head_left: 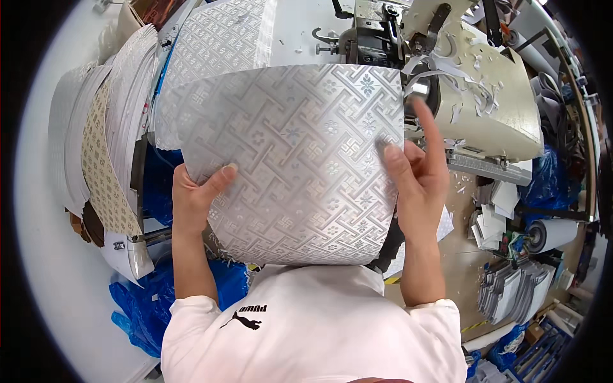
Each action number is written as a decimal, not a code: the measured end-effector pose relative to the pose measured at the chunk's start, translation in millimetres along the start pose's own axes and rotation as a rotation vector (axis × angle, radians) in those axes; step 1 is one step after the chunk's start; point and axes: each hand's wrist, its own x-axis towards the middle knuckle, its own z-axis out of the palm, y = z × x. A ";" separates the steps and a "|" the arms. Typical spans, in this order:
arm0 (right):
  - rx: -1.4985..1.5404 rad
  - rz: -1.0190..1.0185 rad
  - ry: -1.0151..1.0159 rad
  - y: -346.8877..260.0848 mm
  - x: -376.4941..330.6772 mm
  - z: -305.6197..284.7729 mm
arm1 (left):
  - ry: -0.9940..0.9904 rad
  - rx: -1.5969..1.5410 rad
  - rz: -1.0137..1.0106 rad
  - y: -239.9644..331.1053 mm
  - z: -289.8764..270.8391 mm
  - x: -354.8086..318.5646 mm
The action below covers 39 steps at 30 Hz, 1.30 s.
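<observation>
Left hand [198, 191] and right hand [421, 175], as I view them remotely, grasp opposite side edges of a large silver-patterned sheet [294, 166], bowed between them and just left of the cream machine [517, 121], on which pale scraps [488, 96] are strewn. I judge the sheet light and springy, smooth enough to slip and easily creased, best pinched well apart along both side edges. Each thumb lies on the upper face and the right index finger [433, 127] extends clear, though with the underside hidden I cannot tell how firmly the other fingers press.
</observation>
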 end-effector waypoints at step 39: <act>-0.643 -0.055 0.202 -68.2 54.5 -240.6 | -0.773 -0.308 -0.067 0.9 241.5 44.8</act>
